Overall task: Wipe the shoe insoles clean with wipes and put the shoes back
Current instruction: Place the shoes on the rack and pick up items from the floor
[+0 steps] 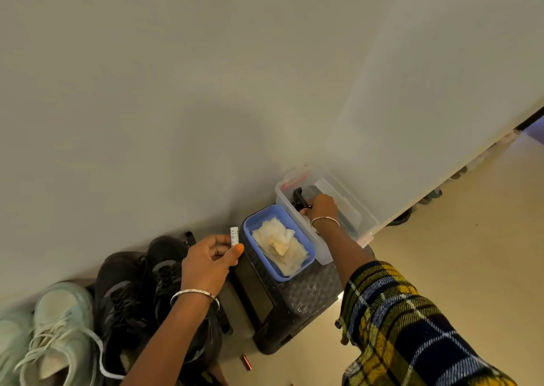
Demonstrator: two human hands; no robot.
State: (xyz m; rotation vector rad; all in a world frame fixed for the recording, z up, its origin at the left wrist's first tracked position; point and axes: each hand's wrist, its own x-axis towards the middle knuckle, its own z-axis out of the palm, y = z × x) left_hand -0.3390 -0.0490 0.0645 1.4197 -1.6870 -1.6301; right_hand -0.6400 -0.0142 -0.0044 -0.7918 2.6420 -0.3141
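Two hands in use. Left hand pinches a white labelled tag above the black shoes. Right hand grips a black object inside the clear box. Wipes lie in the blue tub at the woven stool's far edge, touching the box.

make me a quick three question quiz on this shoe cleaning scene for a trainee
1. True or false: the blue tub of wipes sits on the floor.
2. Where does the right hand reach? A) into the clear box B) onto the pale sneakers C) into the blue tub
3. Fill in: the shoes beside the left hand are ____.
Key: 1 false, it sits on the dark stool; 2 A; 3 black.
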